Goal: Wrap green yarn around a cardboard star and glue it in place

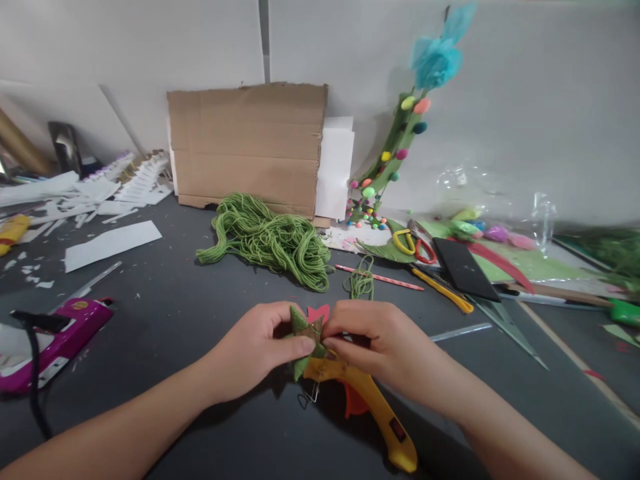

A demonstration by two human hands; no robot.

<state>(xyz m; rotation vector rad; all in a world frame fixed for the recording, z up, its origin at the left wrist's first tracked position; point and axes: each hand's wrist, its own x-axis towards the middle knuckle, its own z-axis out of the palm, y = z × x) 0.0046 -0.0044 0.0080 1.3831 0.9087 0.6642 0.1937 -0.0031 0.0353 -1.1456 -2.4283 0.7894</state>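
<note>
My left hand (pixel 260 347) and my right hand (pixel 373 337) meet at the middle of the dark table, both pinching a small star-shaped piece (pixel 306 330) wrapped in green yarn. The left thumb presses on its lower edge; the right fingertips grip its right side. A bit of pink paper (pixel 319 311) shows just behind the star. Directly below the hands lies a yellow glue gun (pixel 373 407) with an orange trigger, pointing up toward the star.
A heap of green yarn (pixel 270 240) lies behind, before a leaning cardboard sheet (pixel 247 143). A pink glue gun (pixel 60 337) sits left. Right: scissors (pixel 415 245), pink pencil (pixel 380 277), yellow cutter (pixel 443 290), black pad (pixel 463 267), pompom-decorated green cone (pixel 395 150).
</note>
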